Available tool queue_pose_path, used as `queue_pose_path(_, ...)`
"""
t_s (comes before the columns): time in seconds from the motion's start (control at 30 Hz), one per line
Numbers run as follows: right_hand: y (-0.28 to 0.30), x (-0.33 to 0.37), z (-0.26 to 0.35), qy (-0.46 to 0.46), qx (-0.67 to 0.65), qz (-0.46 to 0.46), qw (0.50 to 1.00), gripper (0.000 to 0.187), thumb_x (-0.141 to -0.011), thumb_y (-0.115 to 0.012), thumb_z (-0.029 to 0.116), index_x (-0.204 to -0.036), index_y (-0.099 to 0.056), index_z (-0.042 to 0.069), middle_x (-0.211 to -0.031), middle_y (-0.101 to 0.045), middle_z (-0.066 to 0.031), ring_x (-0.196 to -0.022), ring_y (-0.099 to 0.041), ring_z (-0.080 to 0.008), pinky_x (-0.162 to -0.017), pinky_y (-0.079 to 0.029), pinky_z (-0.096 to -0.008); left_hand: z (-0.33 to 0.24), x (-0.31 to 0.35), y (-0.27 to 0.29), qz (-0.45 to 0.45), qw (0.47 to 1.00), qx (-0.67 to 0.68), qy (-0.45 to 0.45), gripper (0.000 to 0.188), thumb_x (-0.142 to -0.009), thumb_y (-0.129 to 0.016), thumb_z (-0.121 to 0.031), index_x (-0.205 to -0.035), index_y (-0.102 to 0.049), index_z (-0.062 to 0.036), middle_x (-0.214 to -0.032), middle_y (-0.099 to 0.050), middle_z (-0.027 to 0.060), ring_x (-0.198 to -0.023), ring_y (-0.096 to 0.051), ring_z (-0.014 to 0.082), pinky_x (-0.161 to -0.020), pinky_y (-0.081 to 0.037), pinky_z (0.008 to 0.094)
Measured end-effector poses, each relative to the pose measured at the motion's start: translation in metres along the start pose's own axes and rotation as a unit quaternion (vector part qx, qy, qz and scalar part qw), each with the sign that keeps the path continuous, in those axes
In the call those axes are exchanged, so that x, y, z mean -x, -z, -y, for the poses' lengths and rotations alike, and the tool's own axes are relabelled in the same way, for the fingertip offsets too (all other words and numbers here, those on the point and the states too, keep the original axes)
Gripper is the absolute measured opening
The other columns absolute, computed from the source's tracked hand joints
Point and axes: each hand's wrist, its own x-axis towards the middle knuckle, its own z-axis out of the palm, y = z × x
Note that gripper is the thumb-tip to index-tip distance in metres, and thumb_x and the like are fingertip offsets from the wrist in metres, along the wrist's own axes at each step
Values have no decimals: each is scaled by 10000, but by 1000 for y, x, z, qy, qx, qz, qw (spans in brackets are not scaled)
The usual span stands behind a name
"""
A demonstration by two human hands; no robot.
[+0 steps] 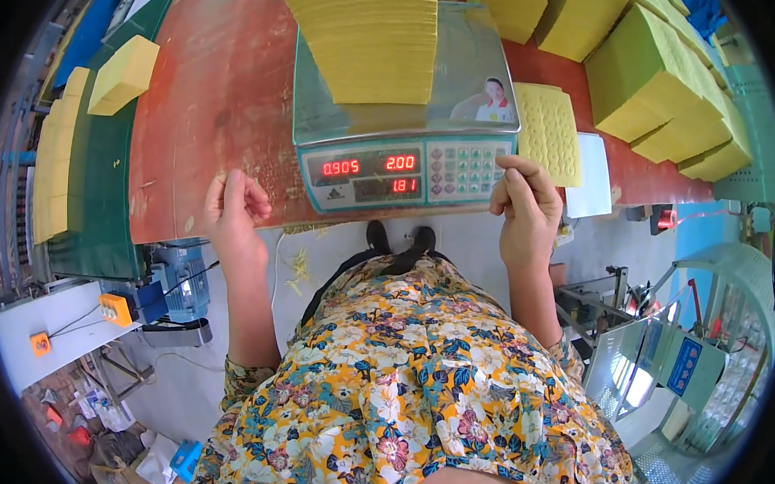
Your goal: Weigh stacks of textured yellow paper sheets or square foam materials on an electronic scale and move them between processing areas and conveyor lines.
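A teal digital scale [320, 195] with a lit red display and a keypad sits on the red table in front of me. On its metal pan [466, 38] stands a tall stack of thin yellow sheets [370, 51]. My left hand [237, 214] hovers left of the scale by the table's near edge, its fingers curled in with nothing seen in them. Beside the keypad's right end is my right hand [529, 209], fingers bent and drawn together, with nothing visible in the grip. A yellow dimpled sheet [548, 132] lies right of the scale, partly over white paper [590, 173].
Several yellow stacks [653, 98] fill the table's right side. At the left, a yellow block [124, 75] and a yellow row [55, 167] rest on a green surface [104, 186]. A blue motor [181, 276] stands lower left, and a machine with a round guard [729, 343] lower right.
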Motion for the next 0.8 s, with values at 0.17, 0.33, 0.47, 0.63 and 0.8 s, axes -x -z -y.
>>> queue_pose_path(0.17, 6, -4, 3, -7, -17, 21, 1000, 162, -969, -547, 62, -1064, -659, -7, -668, -530, 12, -580, -467, -78, -543, -368, -237, 0, 7, -15, 17, 1000, 14, -17, 209, -989, -573, -234, -837, -560, -90, -689, -567, 18, -590, -509, 78, -520, -377, 231)
queue_pose_path(0.33, 21, -9, 1, -22, -19, 6, 1000, 165, -963, -543, 54, -1060, -655, -18, -664, -530, 4, -572, -467, -83, -538, -373, -239, -5, 5, -26, 1, 999, 26, -30, 229, -982, -571, -197, -791, -558, -70, -671, -580, 33, -561, -499, 85, -498, -379, 222)
queue_pose_path(0.47, 18, -13, 3, -21, -2, 0, 1000, 162, -955, -540, 48, -1047, -652, -25, -663, -538, -6, -568, -470, -81, -532, -381, -240, -11, -10, -23, 37, 999, 5, -22, 209, -997, -549, -255, -889, -565, -77, -723, -575, 30, -620, -527, 108, -560, -402, 256)
queue_pose_path(0.63, -8, -30, 16, -4, -17, 31, 999, 173, -950, -526, 50, -1020, -668, -20, -656, -552, -15, -586, -516, -90, -568, -413, -224, -31, -66, -43, 131, 987, 78, -58, 417, -1014, -448, -416, -1167, -546, -40, -1073, -621, 114, -974, -589, 195, -820, -469, 346)
queue_pose_path(0.8, -41, -104, 7, 100, 18, 86, 991, 336, -996, -548, 183, -1296, -565, 32, -1178, -638, -67, -1050, -619, -127, -892, -491, -286, -57, -131, -122, 201, 959, 199, 7, 592, -1013, -394, -485, -1437, -383, -72, -1381, -499, 138, -1233, -517, 257, -1051, -395, 416)
